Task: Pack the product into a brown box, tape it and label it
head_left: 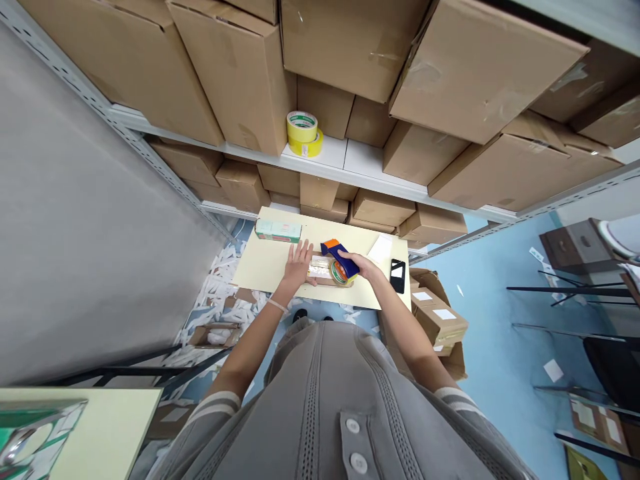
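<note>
- Nearest the camera is the person's grey buttoned garment (320,400), with both bare forearms reaching out from it to the counter (265,267).
- The right hand (367,267) has its grip wrapped tight about the handle of a blue and orange tape dispenser (341,259). The roll end sits down on the small cardboard package (320,270), directly under the grip.
- The left hand (299,263) lies just to the left of that grip, fingers spread and flat, pinching nothing. Its palm rests on the package's other end, which looks like a way to keep the package from sliding under the dispenser.
- The package lies across the middle of the pale yellow counter, between the two hands and touching both.
- Just right of the grip lies a black phone (398,275), apart from the package. A white paper slip (381,249) lies beyond it.
- Beyond the left hand, at the counter's far edge, sits a green box (278,231), out of the hands' way.
- Below the counter the floor (500,313) is blue. White paper scraps (220,280) litter it left of the grip, and labelled cartons (440,320) are stacked right of it.
- Farther on, a metal shelf (350,157) carries two yellow tape rolls (303,133), stacked, among large brown boxes (475,67) that fill the rack above and below.
- A grey wall (75,233) closes the left side.
</note>
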A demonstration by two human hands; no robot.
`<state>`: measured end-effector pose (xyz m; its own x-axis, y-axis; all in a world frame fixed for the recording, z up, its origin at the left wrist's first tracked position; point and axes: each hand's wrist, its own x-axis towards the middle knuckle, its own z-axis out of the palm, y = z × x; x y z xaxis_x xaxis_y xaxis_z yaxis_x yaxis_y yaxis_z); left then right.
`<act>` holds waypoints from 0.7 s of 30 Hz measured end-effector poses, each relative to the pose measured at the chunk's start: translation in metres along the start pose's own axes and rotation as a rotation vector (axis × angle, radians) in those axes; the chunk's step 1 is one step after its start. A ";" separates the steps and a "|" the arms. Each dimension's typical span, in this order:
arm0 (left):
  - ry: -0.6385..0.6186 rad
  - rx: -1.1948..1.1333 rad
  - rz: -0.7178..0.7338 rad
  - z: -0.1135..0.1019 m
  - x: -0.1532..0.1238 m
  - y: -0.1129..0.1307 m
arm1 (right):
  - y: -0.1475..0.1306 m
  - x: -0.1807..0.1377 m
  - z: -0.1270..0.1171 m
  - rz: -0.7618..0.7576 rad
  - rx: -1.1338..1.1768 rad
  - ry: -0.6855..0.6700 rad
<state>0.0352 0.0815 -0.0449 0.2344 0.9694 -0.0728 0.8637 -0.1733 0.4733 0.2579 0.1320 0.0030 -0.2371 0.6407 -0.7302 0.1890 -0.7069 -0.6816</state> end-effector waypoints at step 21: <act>-0.199 0.023 0.171 0.035 0.042 -0.035 | -0.028 -0.053 -0.120 -0.169 -1.061 0.249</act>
<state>0.0302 0.1223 -0.0949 0.4592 0.8726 -0.1662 0.8134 -0.3379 0.4735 0.3798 0.1543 0.0552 -0.1609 0.8319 -0.5311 0.9228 -0.0641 -0.3799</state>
